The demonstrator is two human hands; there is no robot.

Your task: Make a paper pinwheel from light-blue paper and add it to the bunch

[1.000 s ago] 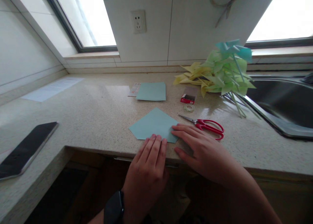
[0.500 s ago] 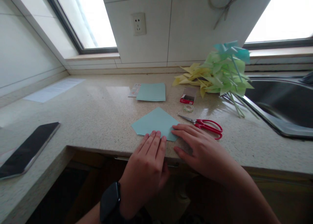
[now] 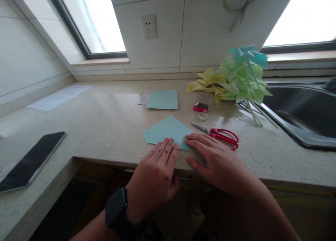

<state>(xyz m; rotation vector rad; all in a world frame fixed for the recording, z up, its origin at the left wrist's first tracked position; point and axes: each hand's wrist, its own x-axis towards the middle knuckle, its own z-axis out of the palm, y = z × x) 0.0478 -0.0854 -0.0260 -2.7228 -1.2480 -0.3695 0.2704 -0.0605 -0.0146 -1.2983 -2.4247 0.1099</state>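
Observation:
A light blue sheet of paper [image 3: 168, 129], folded along its near edge, lies near the front of the counter. My left hand [image 3: 157, 171] presses its outstretched fingers flat on that near edge; the wrist wears a black watch [image 3: 116, 206]. On the paper's right corner rest the fingertips of my right hand [image 3: 210, 155], spread apart. Just beyond the right hand are scissors with red handles [image 3: 223, 135], lying with their blades pointing left. A small roll of clear tape [image 3: 202, 116] sits behind the scissors. The paper's near edge is partly hidden under my fingers.
Behind the sheet lies a stack of light blue paper [image 3: 162, 99]. A small red box [image 3: 201, 107] is near the tape. Yellow, green and blue paper pinwheels [image 3: 233, 76] lie beside the sink [image 3: 301, 111]. A phone [image 3: 31, 160] and a printed sheet [image 3: 60, 97] are on the left.
My left hand has shifted slightly up and left along the paper's near edge. My right hand stays at the right corner.

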